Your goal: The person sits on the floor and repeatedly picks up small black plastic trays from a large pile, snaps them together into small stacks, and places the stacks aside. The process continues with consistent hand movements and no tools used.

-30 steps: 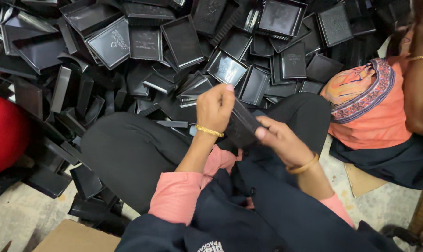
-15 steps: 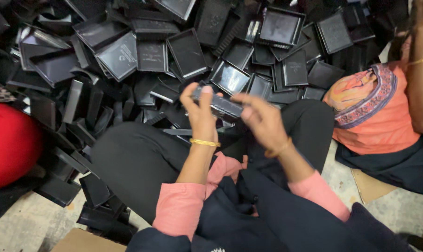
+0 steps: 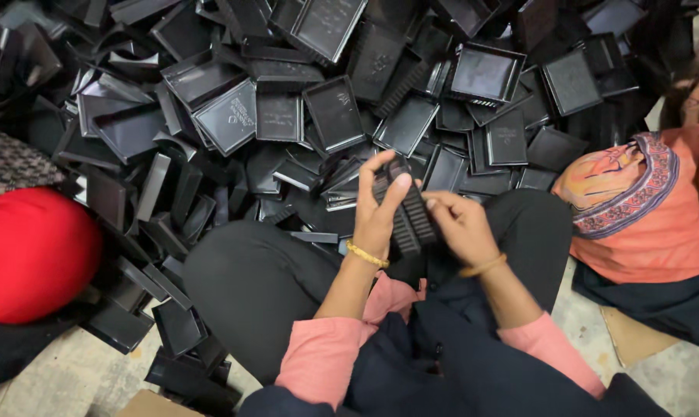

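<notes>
Both hands on one black ridged plastic piece [image 3: 408, 212], held upright over the lap, just in front of the pile of black trays [image 3: 287, 116]. Left hand [image 3: 379, 210] wrapped around its left edge, fingers closed over the top. Right hand [image 3: 457, 225] clamped on the right side, thumb on the ridges. Gold bangle on each wrist. Red cushion [image 3: 33, 251] far left; another person's orange patterned cloth [image 3: 635, 201] at right.

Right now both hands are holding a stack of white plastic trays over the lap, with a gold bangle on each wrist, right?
Not quite: the head view shows the stack of plastic trays is black, not white. The left hand and right hand do hold it over the lap, each wrist with a gold bangle.
</notes>
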